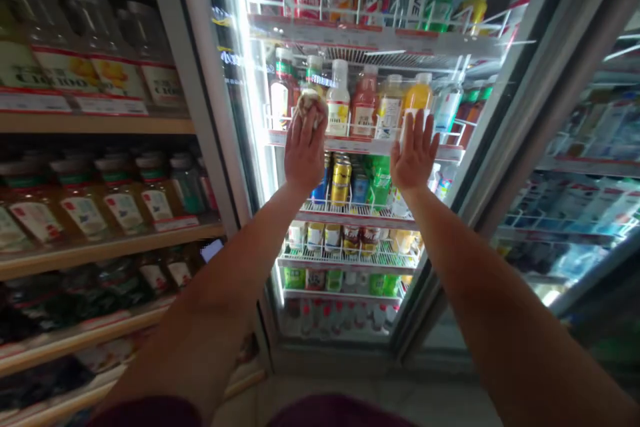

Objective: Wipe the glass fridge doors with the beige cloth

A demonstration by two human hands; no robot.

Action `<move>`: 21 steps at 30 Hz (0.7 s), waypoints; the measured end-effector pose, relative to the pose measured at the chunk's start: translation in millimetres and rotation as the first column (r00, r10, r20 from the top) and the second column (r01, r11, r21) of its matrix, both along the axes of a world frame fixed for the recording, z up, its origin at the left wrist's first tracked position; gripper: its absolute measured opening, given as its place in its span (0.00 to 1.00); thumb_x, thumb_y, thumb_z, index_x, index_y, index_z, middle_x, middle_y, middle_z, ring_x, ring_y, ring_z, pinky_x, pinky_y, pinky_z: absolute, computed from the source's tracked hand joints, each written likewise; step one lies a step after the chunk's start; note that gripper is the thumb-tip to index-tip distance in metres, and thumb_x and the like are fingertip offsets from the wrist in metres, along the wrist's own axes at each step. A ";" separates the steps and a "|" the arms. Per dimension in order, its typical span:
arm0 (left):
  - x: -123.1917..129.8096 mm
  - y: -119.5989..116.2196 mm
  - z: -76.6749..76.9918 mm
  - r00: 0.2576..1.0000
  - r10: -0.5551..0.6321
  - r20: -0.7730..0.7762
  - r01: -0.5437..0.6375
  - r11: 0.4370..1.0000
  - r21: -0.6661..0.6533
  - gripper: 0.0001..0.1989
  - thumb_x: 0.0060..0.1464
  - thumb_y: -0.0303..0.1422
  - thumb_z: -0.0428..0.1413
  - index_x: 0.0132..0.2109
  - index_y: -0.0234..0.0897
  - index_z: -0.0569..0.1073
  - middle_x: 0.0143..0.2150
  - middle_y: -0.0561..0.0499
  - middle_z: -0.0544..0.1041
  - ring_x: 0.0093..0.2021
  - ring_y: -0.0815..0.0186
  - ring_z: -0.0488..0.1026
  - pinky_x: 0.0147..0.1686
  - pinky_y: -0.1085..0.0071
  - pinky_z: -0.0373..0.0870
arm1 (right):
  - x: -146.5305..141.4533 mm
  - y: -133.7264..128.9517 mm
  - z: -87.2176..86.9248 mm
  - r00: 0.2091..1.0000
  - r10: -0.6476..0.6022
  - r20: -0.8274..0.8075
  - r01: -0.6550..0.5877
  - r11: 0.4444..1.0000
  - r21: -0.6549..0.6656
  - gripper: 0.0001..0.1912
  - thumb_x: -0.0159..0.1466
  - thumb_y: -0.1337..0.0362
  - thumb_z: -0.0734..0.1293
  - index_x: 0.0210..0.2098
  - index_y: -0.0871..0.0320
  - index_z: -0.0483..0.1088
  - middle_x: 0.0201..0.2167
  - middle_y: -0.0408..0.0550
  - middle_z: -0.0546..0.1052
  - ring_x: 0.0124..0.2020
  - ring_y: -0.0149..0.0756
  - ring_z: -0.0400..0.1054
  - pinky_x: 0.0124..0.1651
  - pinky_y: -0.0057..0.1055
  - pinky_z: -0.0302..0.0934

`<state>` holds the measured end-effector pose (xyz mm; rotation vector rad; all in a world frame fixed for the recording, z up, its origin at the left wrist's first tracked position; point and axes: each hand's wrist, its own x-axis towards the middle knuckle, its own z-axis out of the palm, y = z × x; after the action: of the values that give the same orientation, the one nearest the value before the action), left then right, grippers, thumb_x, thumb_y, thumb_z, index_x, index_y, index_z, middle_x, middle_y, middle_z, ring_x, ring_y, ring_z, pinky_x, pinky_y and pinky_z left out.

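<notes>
Both of my arms reach forward to the glass door (345, 355) of a lit drinks fridge. Under the fingers of my left hand (304, 159) is a crumpled, pale brownish cloth (314, 104), pressed against the glass at the level of the second shelf. My right hand (414, 159) lies flat on the door further right, fingers stretched and apart, holding nothing. Behind the glass, an orange drink bottle (420, 93) shows just above my right fingertips. A white-capped pale bottle (339, 97) stands right of the cloth.
Wooden shelves (100, 121) with several rows of bottles line the left side. A metal door frame (505, 153) runs along the right, with another drinks fridge (580, 163) beyond it. Cans (341, 180) stand on a lower shelf behind the glass. Pale floor (295, 390) shows below.
</notes>
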<state>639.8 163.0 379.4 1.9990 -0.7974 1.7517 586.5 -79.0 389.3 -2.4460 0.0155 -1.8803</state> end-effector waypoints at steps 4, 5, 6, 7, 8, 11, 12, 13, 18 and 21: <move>-11.3 -11.8 -40.7 0.997 -0.053 -0.061 0.065 0.975 0.214 0.26 0.68 0.28 0.44 0.70 0.38 0.64 0.72 0.46 0.63 0.77 0.55 0.43 0.74 0.48 0.48 | -5.6 0.0 -15.1 0.998 0.002 -0.056 -0.001 1.000 0.013 0.32 0.74 0.57 0.48 0.75 0.59 0.47 0.76 0.54 0.50 0.77 0.46 0.38 0.74 0.57 0.40; -14.4 -14.0 -47.2 0.995 -0.061 -0.083 0.082 0.957 0.277 0.26 0.68 0.27 0.44 0.70 0.39 0.65 0.71 0.47 0.64 0.76 0.56 0.44 0.74 0.48 0.48 | -6.6 0.0 -17.8 0.998 0.000 -0.069 0.001 1.000 0.017 0.32 0.74 0.57 0.47 0.75 0.60 0.47 0.76 0.54 0.50 0.77 0.46 0.37 0.75 0.57 0.39; -16.7 -14.4 -50.5 0.992 -0.066 -0.107 0.097 0.944 0.315 0.26 0.68 0.27 0.43 0.69 0.40 0.66 0.71 0.47 0.65 0.76 0.56 0.45 0.75 0.49 0.48 | -7.3 -0.3 -20.3 0.997 0.000 -0.081 0.002 1.000 0.020 0.32 0.74 0.57 0.47 0.75 0.60 0.47 0.76 0.53 0.49 0.77 0.45 0.36 0.75 0.57 0.39; -17.6 -12.9 -50.8 0.989 -0.066 -0.130 0.104 0.943 0.318 0.26 0.68 0.27 0.43 0.69 0.41 0.66 0.71 0.48 0.64 0.76 0.57 0.46 0.75 0.49 0.47 | -7.5 -1.1 -22.6 0.996 0.002 -0.090 0.000 1.000 0.019 0.33 0.74 0.57 0.47 0.75 0.61 0.47 0.76 0.53 0.48 0.77 0.45 0.36 0.75 0.56 0.38; -17.2 -9.6 -48.6 0.987 -0.061 -0.147 0.100 0.955 0.280 0.26 0.68 0.27 0.43 0.70 0.41 0.65 0.72 0.48 0.63 0.76 0.57 0.46 0.75 0.49 0.45 | -7.3 -2.3 -24.8 0.995 0.006 -0.095 -0.005 1.000 0.014 0.33 0.74 0.56 0.47 0.75 0.61 0.48 0.76 0.52 0.48 0.77 0.45 0.35 0.76 0.56 0.37; -10.6 1.7 -40.3 0.983 -0.032 -0.179 0.040 0.998 0.038 0.28 0.68 0.28 0.42 0.72 0.40 0.61 0.75 0.47 0.55 0.77 0.56 0.42 0.76 0.48 0.41 | -4.9 -8.0 -30.1 0.997 0.030 -0.076 -0.032 0.999 -0.022 0.34 0.73 0.54 0.47 0.74 0.62 0.50 0.76 0.51 0.50 0.77 0.46 0.36 0.76 0.54 0.36; -8.7 2.4 -40.9 0.982 -0.022 -0.189 0.016 0.999 -0.032 0.28 0.68 0.28 0.42 0.73 0.39 0.59 0.76 0.47 0.52 0.77 0.55 0.40 0.76 0.48 0.40 | -3.9 -9.9 -31.5 0.997 0.038 -0.065 -0.040 0.999 -0.033 0.34 0.73 0.54 0.46 0.74 0.62 0.51 0.76 0.51 0.51 0.77 0.46 0.37 0.76 0.54 0.36; -7.8 0.1 -44.5 0.980 -0.009 -0.196 -0.006 0.997 -0.079 0.29 0.68 0.28 0.43 0.74 0.38 0.57 0.77 0.46 0.50 0.77 0.55 0.39 0.76 0.48 0.40 | -3.1 -11.4 -32.6 0.997 0.044 -0.056 -0.046 0.998 -0.041 0.34 0.73 0.54 0.46 0.74 0.62 0.52 0.75 0.51 0.51 0.77 0.47 0.37 0.76 0.54 0.36; -19.3 -42.4 -90.8 0.989 0.047 -0.138 -0.034 0.995 0.094 0.27 0.67 0.27 0.45 0.71 0.39 0.62 0.74 0.47 0.58 0.77 0.54 0.36 0.74 0.47 0.47 | -2.3 -12.2 -34.5 0.998 0.039 -0.043 -0.041 0.998 -0.050 0.32 0.72 0.58 0.50 0.74 0.61 0.52 0.75 0.51 0.52 0.77 0.48 0.39 0.75 0.56 0.39; -23.5 -52.7 -108.6 0.992 0.033 -0.121 -0.003 0.971 0.241 0.26 0.68 0.26 0.45 0.70 0.41 0.65 0.73 0.49 0.61 0.77 0.55 0.40 0.75 0.48 0.48 | -2.8 -10.1 -34.2 0.998 0.041 -0.052 -0.043 0.998 -0.040 0.32 0.72 0.59 0.51 0.73 0.61 0.53 0.75 0.52 0.52 0.77 0.49 0.39 0.75 0.57 0.39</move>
<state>616.3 110.2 270.8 2.2528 -0.9928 1.5846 583.7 -89.1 355.0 -2.4998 -0.0729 -1.8185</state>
